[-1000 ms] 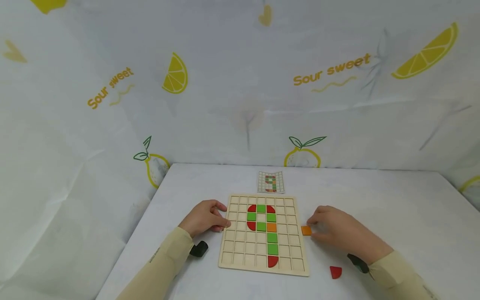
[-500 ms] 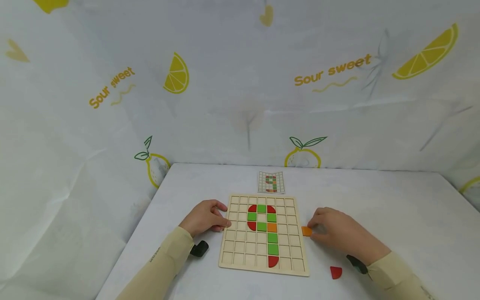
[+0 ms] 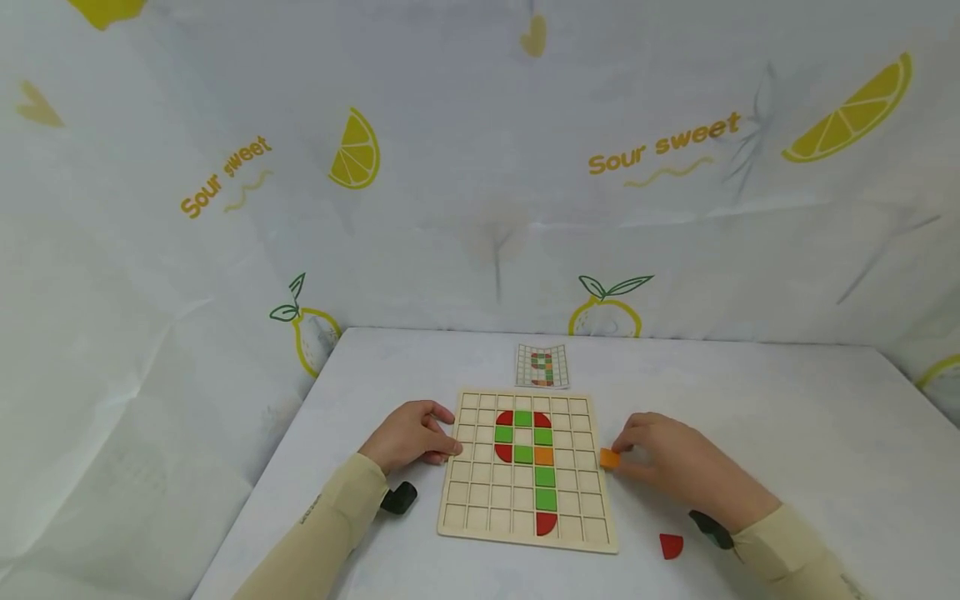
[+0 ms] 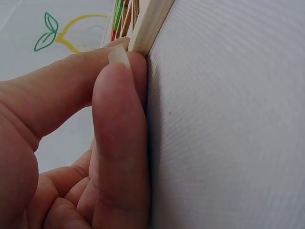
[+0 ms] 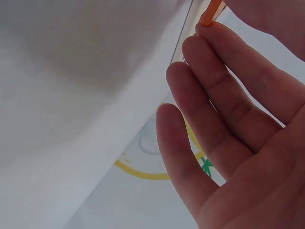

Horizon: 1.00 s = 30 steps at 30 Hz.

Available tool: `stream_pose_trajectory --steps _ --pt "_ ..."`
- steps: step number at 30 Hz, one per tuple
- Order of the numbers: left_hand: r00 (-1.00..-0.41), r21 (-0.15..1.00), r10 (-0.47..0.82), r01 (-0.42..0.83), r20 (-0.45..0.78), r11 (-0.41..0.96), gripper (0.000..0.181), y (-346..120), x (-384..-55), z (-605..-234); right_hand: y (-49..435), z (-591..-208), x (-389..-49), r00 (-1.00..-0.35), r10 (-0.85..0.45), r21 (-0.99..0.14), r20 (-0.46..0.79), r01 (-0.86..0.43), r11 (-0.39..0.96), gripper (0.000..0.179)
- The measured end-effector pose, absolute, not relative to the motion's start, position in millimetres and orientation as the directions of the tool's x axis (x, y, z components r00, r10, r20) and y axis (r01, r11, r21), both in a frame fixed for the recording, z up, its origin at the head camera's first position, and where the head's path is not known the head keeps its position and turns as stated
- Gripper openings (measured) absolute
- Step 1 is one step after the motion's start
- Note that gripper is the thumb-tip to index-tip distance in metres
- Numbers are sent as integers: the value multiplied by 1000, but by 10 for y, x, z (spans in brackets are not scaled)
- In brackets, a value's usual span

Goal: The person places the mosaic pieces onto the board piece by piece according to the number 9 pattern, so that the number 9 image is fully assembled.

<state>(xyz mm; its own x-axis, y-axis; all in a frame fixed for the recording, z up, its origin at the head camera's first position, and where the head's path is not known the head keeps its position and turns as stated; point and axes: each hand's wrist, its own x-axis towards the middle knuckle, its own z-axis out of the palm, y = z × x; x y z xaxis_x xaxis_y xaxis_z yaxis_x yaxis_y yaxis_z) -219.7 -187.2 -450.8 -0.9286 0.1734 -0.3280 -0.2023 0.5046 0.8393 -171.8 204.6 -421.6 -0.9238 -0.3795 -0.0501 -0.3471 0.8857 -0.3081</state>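
The wooden grid board [image 3: 487,496] lies flat on the table. Red, green and orange pieces sit in its cells, in a shape like a 9. My left hand [image 3: 411,435] holds the board's left edge; in the left wrist view, thumb and finger [image 4: 119,124] meet at its rim. Off the right edge, my right hand [image 3: 663,458] pinches an orange square tile [image 3: 610,459] between thumb and finger. That tile [image 5: 212,12] shows edge-on at the top of the right wrist view, the other fingers extended below it.
Behind the board lies a printed pattern card [image 3: 542,367] with a similar coloured shape. A loose red quarter-round piece [image 3: 671,547] rests on the white table [image 3: 750,400], right of the board. Lemon-printed sheeting [image 3: 480,167] hangs behind.
The orange tile, flat on the table before, is now tilted up in my right hand and slightly closer to the board. My left hand has stayed put.
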Motion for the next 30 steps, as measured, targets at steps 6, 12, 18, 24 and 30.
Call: stream_pose_trajectory --steps 6,12,18,24,30 --pt "-929 840 172 -202 -327 504 50 -1881 -2195 -4511 1851 -4178 -1698 -918 -393 -307 -59 -358 882 11" --pt "-931 842 171 -199 -322 501 49 -1870 -2175 -4482 1637 -4122 -1646 -904 -423 -349 -63 -377 858 14" --pt "-931 842 175 -194 -319 502 49 -1869 -2172 -4468 1487 -4100 -1570 -864 -504 -343 -17 -468 814 13" --pt "-931 843 180 -192 -319 503 50 -1871 -2178 -4471 1365 -4100 -1517 -802 -597 -317 31 -574 755 9" --pt "-930 841 176 -196 -323 505 49 -1871 -2179 -4466 1219 -4113 -1456 -763 -645 -294 32 -624 724 14"
